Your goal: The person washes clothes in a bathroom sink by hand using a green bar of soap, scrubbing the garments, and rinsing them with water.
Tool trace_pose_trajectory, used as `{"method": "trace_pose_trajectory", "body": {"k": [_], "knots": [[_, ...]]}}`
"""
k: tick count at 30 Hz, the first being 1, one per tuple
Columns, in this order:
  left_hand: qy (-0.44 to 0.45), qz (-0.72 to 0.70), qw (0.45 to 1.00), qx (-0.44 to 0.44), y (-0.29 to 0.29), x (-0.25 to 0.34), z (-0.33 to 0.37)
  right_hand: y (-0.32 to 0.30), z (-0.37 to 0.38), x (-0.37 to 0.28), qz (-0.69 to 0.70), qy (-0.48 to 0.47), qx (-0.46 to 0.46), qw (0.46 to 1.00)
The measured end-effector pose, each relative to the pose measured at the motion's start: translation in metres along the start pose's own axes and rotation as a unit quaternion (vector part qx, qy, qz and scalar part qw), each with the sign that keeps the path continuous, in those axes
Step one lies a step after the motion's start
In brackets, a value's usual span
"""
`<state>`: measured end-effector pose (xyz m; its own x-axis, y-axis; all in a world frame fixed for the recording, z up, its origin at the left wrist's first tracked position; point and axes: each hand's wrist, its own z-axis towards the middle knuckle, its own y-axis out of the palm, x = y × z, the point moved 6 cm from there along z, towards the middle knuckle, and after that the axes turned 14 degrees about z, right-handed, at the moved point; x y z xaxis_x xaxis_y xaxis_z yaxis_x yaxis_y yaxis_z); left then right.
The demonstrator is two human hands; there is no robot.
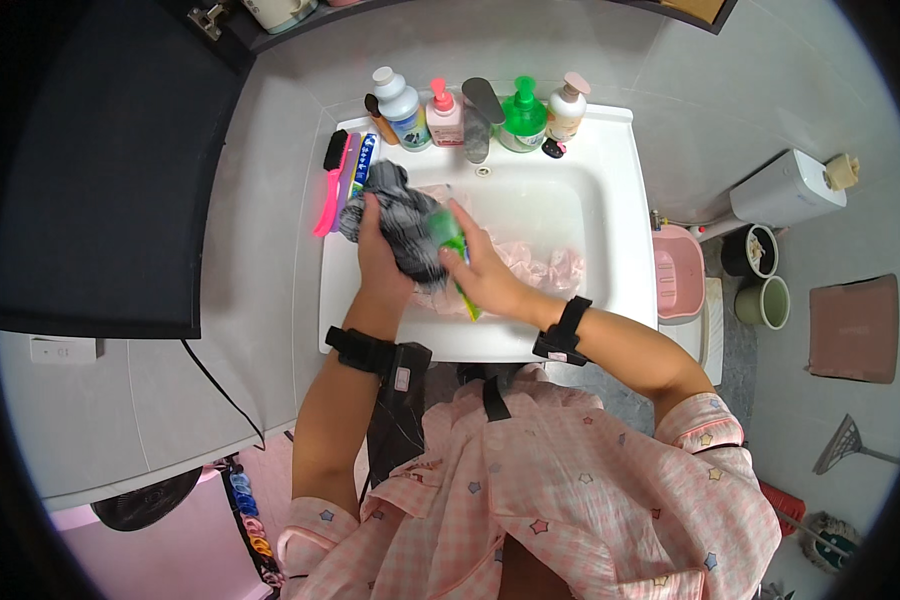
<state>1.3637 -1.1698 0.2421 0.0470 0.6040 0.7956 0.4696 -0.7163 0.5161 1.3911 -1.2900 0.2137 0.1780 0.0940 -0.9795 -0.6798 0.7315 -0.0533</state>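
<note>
Over the left part of the white sink (610,230), my left hand (382,255) grips a bunched grey-and-black striped cloth (398,205). My right hand (485,268) is closed around a small green-and-yellow item (454,240), pressed against or very close to the cloth's right side. Motion blurs that item, and I cannot tell its exact kind. Below and to the right of my hands, a pale pink cloth (555,272) lies crumpled in the basin, partly hidden by my right hand.
Behind the basin stand a grey faucet (478,120), a green pump bottle (523,120), a pink pump bottle (444,115) and a white bottle (400,110). A pink-handled brush (329,190) lies on the left rim. A dark cabinet door (110,180) hangs at left; a pink basin (678,275) is at right.
</note>
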Motion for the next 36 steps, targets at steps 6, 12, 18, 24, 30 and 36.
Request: {"method": "trace_pose_trajectory", "body": {"k": [6,12,18,24,30,36], "knots": [[0.042,0.026,0.998,0.047,-0.005,0.003,0.001,0.018,0.004,-0.004,0.450,0.248,0.076,0.854],[0.208,0.355,0.902,0.126,-0.002,-0.012,-0.021,0.007,0.014,0.015,0.536,0.233,0.142,0.799],[0.269,0.474,0.817,0.188,-0.019,-0.006,-0.010,0.002,0.018,0.006,0.376,0.157,0.087,0.909],[0.380,0.642,0.643,0.176,0.003,0.008,-0.026,-0.032,0.029,-0.018,0.304,0.146,0.061,0.940],[0.353,0.655,0.661,0.091,0.019,0.006,-0.030,-0.005,0.016,-0.013,0.494,0.224,0.071,0.837],[0.198,0.357,0.911,-0.055,0.010,0.018,-0.036,-0.004,0.010,-0.007,0.583,0.224,0.060,0.779]]}}
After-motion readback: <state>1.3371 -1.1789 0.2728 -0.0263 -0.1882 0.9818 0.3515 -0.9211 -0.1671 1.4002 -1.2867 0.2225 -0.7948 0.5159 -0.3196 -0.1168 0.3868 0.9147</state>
